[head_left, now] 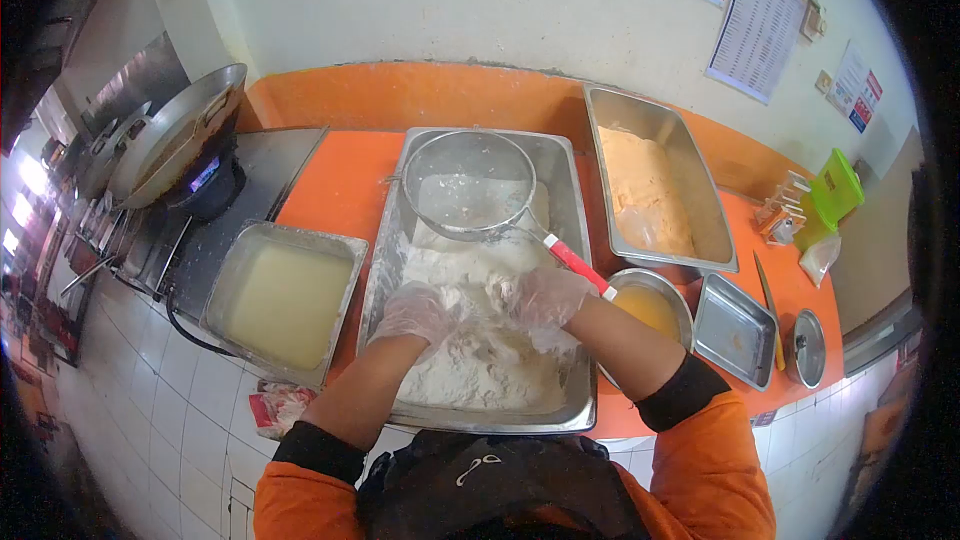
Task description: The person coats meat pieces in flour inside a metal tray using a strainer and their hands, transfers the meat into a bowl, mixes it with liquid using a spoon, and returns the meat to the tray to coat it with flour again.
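Note:
Both hands wear clear plastic gloves and work inside a deep metal tray [583, 380] of white flour [490, 375]. My left hand [418, 310] is on the left side of the flour, its fingers curled around something coated in white. My right hand [548, 302] faces it from the right, fingers also bent in, with a floury lump at the fingertips. What either hand holds is too coated to make out. Beyond the hands, a round sieve [470, 232] with a red and white handle [575, 262] rests across the tray.
Left stands a pan of pale liquid [285, 305], beside a stove with a large wok [180, 140]. To the right are a bowl of yellow liquid [648, 310], a tray of orange powder [650, 190], a small metal tray [735, 325], a lid [806, 348] and a green container [832, 195].

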